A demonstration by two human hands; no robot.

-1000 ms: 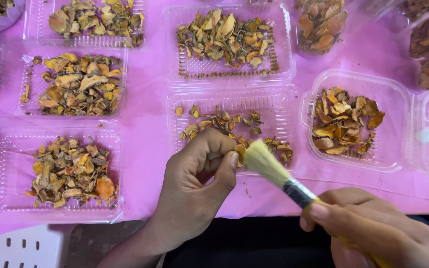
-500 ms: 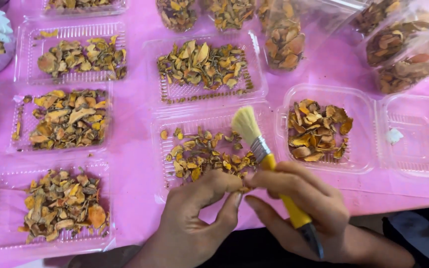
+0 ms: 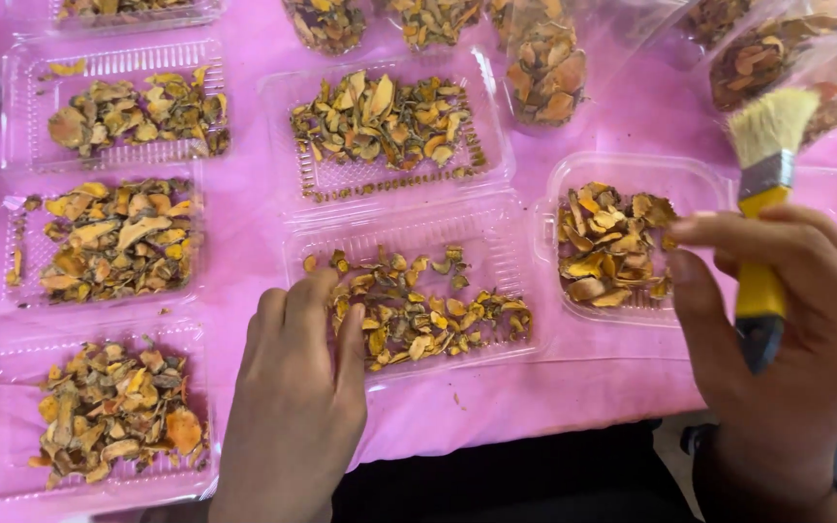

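My left hand (image 3: 294,402) lies palm down with its fingers apart, the fingertips resting on the left side of a clear plastic tray (image 3: 496,237) that holds dried orange-brown slices (image 3: 418,310). My right hand (image 3: 787,329) grips a paint brush (image 3: 762,194) with a yellow handle, a metal band and pale bristles. The brush points up, above a rounded clear box (image 3: 573,174) of dried slices (image 3: 612,247). The thumb and index finger of that hand reach toward the box.
Several more clear trays of dried slices cover the pink cloth (image 3: 254,232): three at the left (image 3: 113,407), one behind (image 3: 385,121). Clear bags of slices (image 3: 544,73) stand at the back. An open clear box (image 3: 825,184) sits at the right.
My right hand has carried the brush from over the middle tray to the right and upward. My left hand has opened from a pinch and settled flat on the middle tray.
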